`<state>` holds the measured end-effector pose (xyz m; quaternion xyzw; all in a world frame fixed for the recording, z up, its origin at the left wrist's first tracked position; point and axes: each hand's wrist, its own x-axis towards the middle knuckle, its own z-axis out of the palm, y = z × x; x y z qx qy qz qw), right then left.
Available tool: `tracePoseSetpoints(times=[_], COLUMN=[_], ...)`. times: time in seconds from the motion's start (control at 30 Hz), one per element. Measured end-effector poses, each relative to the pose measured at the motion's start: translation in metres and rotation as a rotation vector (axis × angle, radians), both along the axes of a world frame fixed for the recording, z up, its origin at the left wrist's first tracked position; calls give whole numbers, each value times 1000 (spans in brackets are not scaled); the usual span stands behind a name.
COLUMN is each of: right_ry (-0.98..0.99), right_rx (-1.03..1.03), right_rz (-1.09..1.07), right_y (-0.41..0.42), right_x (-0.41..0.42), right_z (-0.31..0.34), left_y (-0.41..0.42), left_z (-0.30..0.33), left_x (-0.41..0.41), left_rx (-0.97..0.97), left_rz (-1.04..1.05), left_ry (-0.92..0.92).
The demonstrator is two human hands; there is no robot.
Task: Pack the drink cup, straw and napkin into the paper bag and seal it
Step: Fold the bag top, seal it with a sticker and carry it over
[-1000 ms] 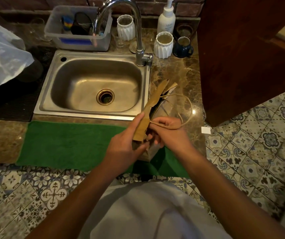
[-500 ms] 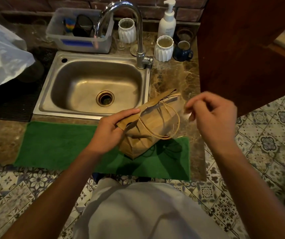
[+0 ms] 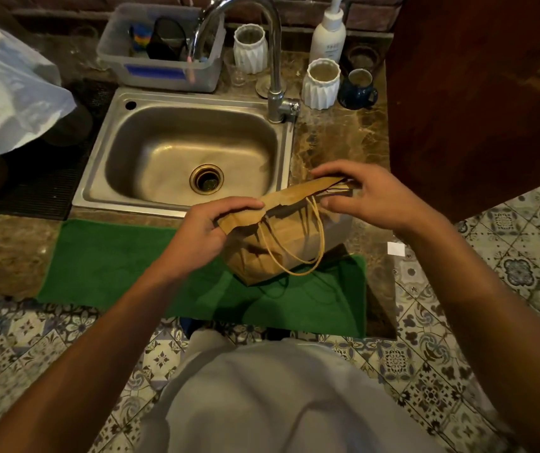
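A brown paper bag with twine handles stands on the green mat just right of the sink. Its top edge is folded flat. My left hand pinches the left end of that folded top. My right hand pinches the right end, fingers over the fold and thumb under it. One handle loop hangs down the bag's front. The drink cup, straw and napkin are hidden; I cannot see inside the bag.
A steel sink with a tall tap lies behind the bag. Two white ribbed cups, a blue mug, a soap bottle and a plastic tub line the back. A small white square lies on the counter at right. A wooden panel rises right.
My right hand, lifted clear of the bag half a second ago, has come down onto the right end of the folded top. The top now lies flatter across the bag.
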<state>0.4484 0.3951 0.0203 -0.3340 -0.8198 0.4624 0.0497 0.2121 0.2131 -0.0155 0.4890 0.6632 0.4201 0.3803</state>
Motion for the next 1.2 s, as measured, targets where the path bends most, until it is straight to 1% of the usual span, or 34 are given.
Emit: tracePoseSetpoints(times=[0.1, 0.2, 0.4, 0.5, 0.57, 0.63, 0.67, 0.73, 0.77, 0.8, 0.83, 0.87, 0.93, 0.97, 1.0, 1.1, 1.2], right_ry=[59, 111, 153, 203, 222, 240, 250, 262, 264, 264, 263, 266, 281, 287, 289, 283, 287], right_rx=[-88, -151, -72, -61, -44, -22, -10, 13, 25, 35, 44, 53, 65, 72, 81, 127, 149], right_rz=[-81, -112, -153, -175, -192, -209, -216, -229, -233, -236, -239, -238, -229, -233, -253, -392, -485], right_y=[7, 6, 0, -6, -9, -11, -13, -16, -17, -18, -18, -19, -20, -21, -22, -27, -33], right_x=[11, 16, 18, 20, 22, 24, 26, 28, 29, 29, 29, 28, 28, 28, 28, 29, 27], right_z=[-13, -18, -28, -33, -35, -35, -36, -36, -38, -38, -39, -39, -39, -39, -40, -46, -52], left_y=[-2, 0, 2, 2, 1, -2, -4, -3, 0, 5, 13, 23, 40, 47, 53, 58, 57], left_z=[-4, -5, 1, 1, 4, 13, 21, 41, 47, 50, 48, 43, 32, 27, 24, 24, 25], left_x=[-3, -6, -1, 1, -2, -11, -18, -27, -27, -23, -18, -14, -4, -1, 0, 5, 9], left_rx=[-16, -41, -38, -26, -38, -93, -144, -244, -248, -217, -174, -142, -152, -177, -196, -207, -190], left_rz=[28, 32, 15, -3, -61, -188, -260, -325, -307, -264, -212, -183, -227, -284, -337, -448, -483], left_ry=[-64, -52, -58, -6, 34, 126, 127, -14, -77, -81, -5, 118, 401, 471, 476, 406, 494])
